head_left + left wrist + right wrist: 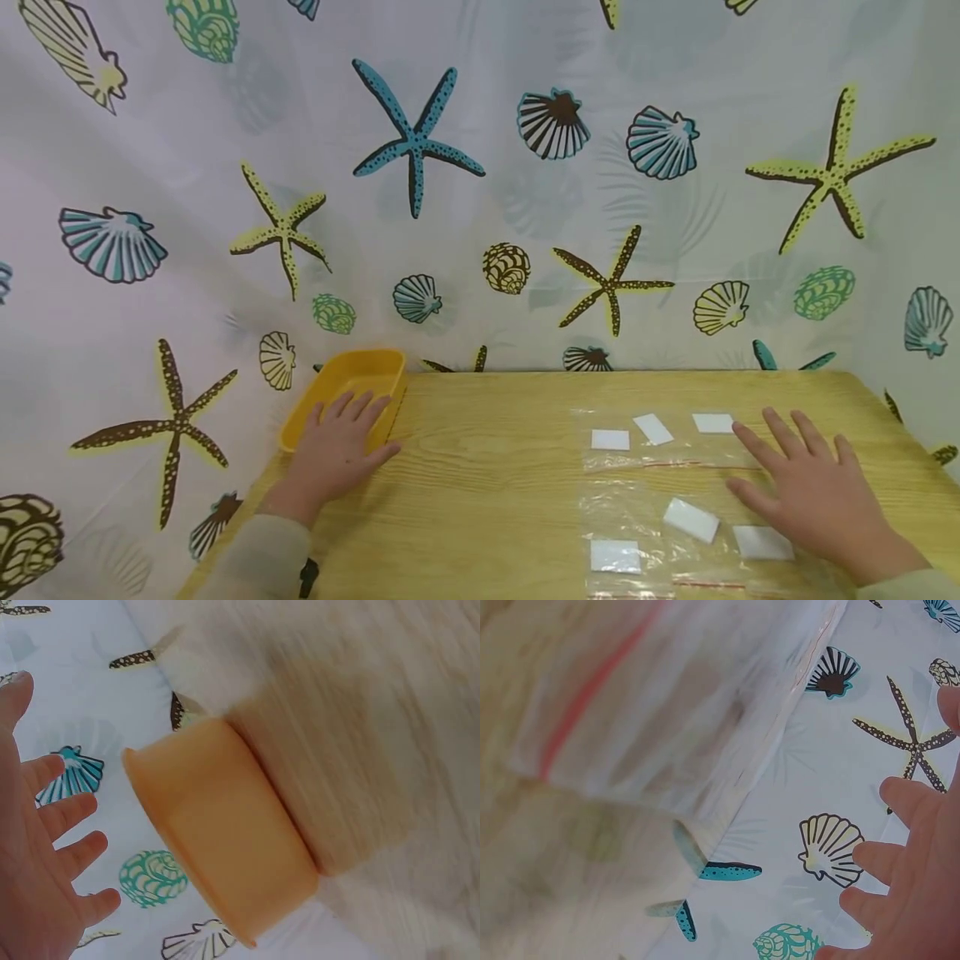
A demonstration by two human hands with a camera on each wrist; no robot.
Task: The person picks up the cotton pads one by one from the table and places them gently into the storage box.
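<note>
My left hand (337,458) is held with its fingers spread, in front of and partly over the orange plastic bin (378,379). In the left wrist view the same hand (37,847) is apart from the bin (232,825) and holds nothing. My right hand (821,496), fingers also spread, hovers at the right end of some clear zip bags (652,487) with red seal lines. White rectangular pieces (691,520) lie in or under these bags. In the right wrist view the hand (907,877) is empty, with a blurred bag (675,712) off to the left.
The wood-grain table (480,483) carries the bin at its far left corner and the bags on its right half. A curtain (480,183) printed with starfish and shells hangs behind and along both sides. A small black object (308,577) shows by the left sleeve.
</note>
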